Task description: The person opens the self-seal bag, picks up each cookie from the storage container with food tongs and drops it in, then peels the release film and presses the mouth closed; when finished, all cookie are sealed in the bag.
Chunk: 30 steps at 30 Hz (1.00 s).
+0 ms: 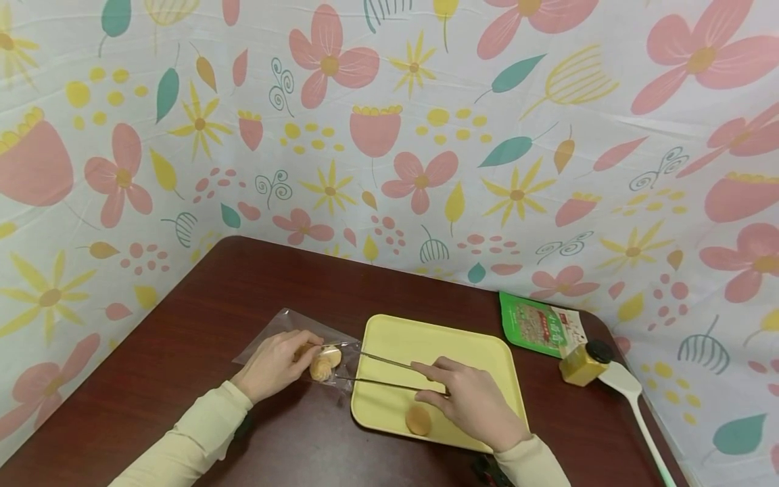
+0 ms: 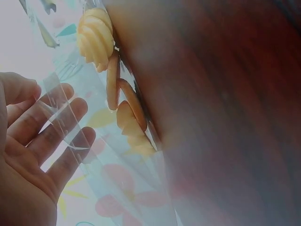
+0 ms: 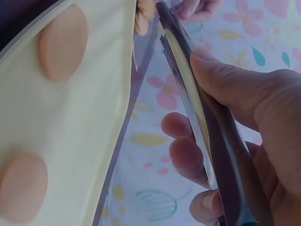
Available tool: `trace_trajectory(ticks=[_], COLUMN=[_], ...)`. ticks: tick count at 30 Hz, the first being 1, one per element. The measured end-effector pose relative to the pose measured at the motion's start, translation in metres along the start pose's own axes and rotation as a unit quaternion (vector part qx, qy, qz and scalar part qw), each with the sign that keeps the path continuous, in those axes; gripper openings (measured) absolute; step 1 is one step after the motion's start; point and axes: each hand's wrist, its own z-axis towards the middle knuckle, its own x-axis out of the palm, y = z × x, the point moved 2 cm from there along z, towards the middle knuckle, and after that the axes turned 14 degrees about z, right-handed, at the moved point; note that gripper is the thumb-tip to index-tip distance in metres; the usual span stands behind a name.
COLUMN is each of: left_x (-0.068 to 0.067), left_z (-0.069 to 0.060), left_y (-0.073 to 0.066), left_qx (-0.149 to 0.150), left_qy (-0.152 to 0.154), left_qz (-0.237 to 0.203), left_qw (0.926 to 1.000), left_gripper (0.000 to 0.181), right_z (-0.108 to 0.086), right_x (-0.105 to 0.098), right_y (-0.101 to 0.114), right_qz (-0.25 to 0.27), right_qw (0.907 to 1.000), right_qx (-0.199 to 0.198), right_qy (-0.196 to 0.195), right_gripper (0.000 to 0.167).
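Observation:
My left hand (image 1: 280, 362) pinches the edge of a clear plastic bag (image 1: 276, 331) between thumb and fingers. Swirled cookies (image 2: 95, 37) and thin round ones (image 2: 132, 103) lie inside the bag. My right hand (image 1: 477, 402) grips metal tongs (image 3: 207, 108) with the thumb on one arm and fingers on the other. In the head view the tong arms are spread, their tips at the bag's right end by the cookies; whether they touch one is unclear. Beneath the right hand is a yellow tray (image 1: 438, 335), bearing a round cookie (image 1: 418, 419) near its front edge and another cookie (image 3: 23, 188).
At the back right lies a green food packet (image 1: 535, 325). Beside it is a small yellow jar with a black lid (image 1: 584, 363), next to a white spatula (image 1: 633, 399) along the right edge. A patterned cloth (image 1: 389, 135) hangs behind the dark table (image 1: 182, 379).

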Motion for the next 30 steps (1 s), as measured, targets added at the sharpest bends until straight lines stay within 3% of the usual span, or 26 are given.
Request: trace_trajectory(ticks=[7,12,18,26,30], left_x=[0.000,0.000,-0.001,-0.001,-0.001], left_z=[0.000,0.000,-0.002,-0.001,0.000], left_y=[0.001,-0.001,-0.003,-0.002,-0.002], left_qx=[0.006,0.002,-0.004,0.007,0.009], left_qy=[-0.003,0.002,0.011,0.002,-0.001], left_qz=[0.005,0.005,-0.001,0.001,-0.002], left_qw=[1.0000,1.0000,0.9999,1.0000,1.0000], left_gripper=[0.010,0.010,0.010,0.011,0.011], right_z=[-0.018,-0.034,-0.057,-0.082,-0.091], right_x=[-0.017,-0.029,-0.039,-0.053,-0.060], right_y=[-0.009,-0.016,-0.028,-0.036,-0.038], right_qz=[0.035,0.022,0.025,0.020,0.007], right_qw=[0.9979,0.9953,0.9865,0.9714,0.9691], right_qx=[0.054,0.094,0.162,0.236,0.247], right_qy=[0.001,0.000,0.006,0.007,0.000], right_gripper=[0.042,0.041,0.043,0.044,0.043])
